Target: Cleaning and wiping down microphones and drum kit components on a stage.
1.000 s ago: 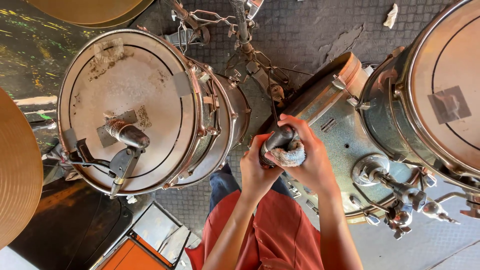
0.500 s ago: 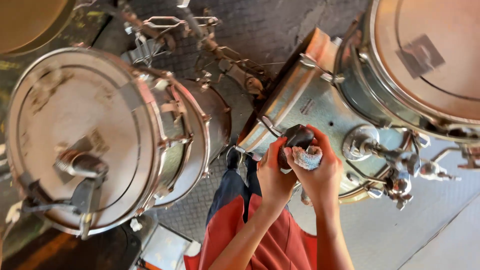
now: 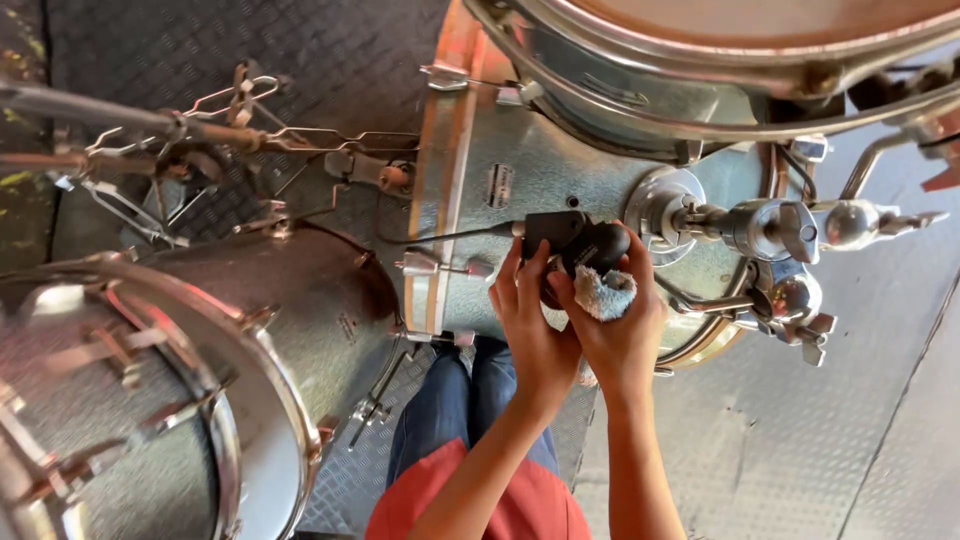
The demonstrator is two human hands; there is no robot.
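Clutching black microphone (image 3: 575, 243), left hand (image 3: 530, 320); right hand (image 3: 620, 330) pinching blue cloth (image 3: 603, 293); steel tread-plate floor (image 3: 800, 450); drums around.

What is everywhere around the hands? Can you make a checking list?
Surface: grey metal floor with a raised pattern.
Job's things: black microphone and pale blue cloth, held in front of a silver drum shell.
Clutter: nothing seen.
Fingers: left hand grips the microphone; right hand presses the cloth against it.
Cables: thin black cable runs left from the microphone.
Surroundings: second drum at left, chrome stand fittings, the person's blue trousers.
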